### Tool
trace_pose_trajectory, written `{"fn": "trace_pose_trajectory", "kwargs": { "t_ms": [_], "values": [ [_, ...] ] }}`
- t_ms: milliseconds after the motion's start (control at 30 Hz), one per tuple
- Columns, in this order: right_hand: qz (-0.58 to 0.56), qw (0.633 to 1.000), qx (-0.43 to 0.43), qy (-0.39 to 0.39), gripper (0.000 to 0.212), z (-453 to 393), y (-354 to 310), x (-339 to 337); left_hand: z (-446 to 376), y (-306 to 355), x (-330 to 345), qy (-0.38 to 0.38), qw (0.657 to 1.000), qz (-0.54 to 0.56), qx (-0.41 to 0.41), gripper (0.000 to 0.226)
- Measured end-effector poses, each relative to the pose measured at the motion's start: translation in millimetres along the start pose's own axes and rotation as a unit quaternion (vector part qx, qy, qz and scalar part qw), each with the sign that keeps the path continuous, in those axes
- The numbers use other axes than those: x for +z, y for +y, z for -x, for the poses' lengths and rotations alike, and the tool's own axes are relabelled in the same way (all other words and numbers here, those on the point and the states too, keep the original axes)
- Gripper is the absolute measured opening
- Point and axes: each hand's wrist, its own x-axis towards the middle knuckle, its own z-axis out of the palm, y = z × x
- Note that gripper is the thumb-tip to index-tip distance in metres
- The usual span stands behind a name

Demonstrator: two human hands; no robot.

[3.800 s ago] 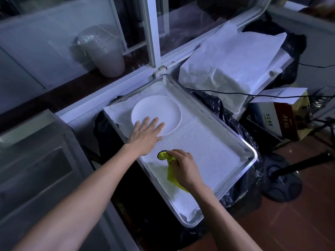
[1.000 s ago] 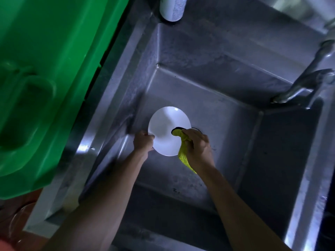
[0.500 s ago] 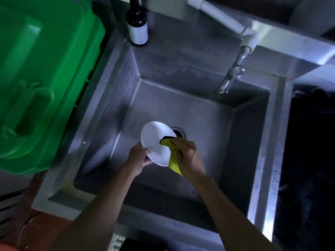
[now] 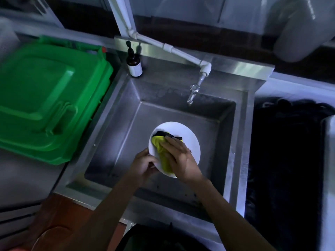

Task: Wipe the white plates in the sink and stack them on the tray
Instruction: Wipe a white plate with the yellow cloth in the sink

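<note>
A stainless steel sink [image 4: 116,113] stands under dim light, with a green bin lid [image 4: 45,98] just beside its left rim, a brown pump bottle [image 4: 134,65] on its back ledge and a tap [image 4: 194,91] over the basin.

Step in hand: wiping. The white plate [image 4: 188,136] is held above the sink floor, tilted toward the camera. The left hand [image 4: 143,164] grips the plate's lower-left rim, fingers curled over the edge. The right hand [image 4: 178,157] presses a yellow cloth [image 4: 159,144] with dark edging flat against the plate face; the fingers lie fairly straight over the cloth, and whether the thumb pinches it cannot be told.

Next move, as a judgement: finish the wipe across the uncovered upper and right part of the face, then carry the plate to the tray, keeping the rim grip firm because a damp plate may slip.

Not visible: the tray, the underside of the plate, and any other plate in the basin. The right edge of the view is dark; the objects there cannot be identified.
</note>
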Motion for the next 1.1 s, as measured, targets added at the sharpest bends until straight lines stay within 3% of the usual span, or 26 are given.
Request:
{"fn": "trace_pose_trajectory", "kwargs": {
  "t_ms": [267, 500, 667, 800, 1100],
  "values": [
    [0.107, 0.990, -0.090, 0.023, 0.046, 23.9, 6.8, -30.4, 32.2, 21.3, 34.4, -0.012, 0.998, -0.008, 0.060, 0.050],
    [0.166, 0.978, -0.129, -0.003, 0.060, 16.5, 1.7, -35.0, 44.3, 24.2, 43.2, -0.028, 0.997, -0.031, 0.062, 0.049],
    [0.153, 0.984, -0.091, 0.030, 0.053, -1.6, -2.8, -46.5, 50.0, 27.2, 50.6, -0.026, 0.997, -0.045, 0.056, 0.054],
    [0.138, 0.987, -0.059, 0.060, 0.050, -19.8, 1.2, -56.7, 54.7, 27.5, 57.9, -0.024, 0.996, -0.040, 0.075, 0.040],
    [0.140, 0.982, 0.034, 0.122, 0.052, -19.1, 31.9, -67.4, 61.8, 31.3, 69.4, 0.039, 0.992, -0.027, 0.116, 0.056]
  ]
}}
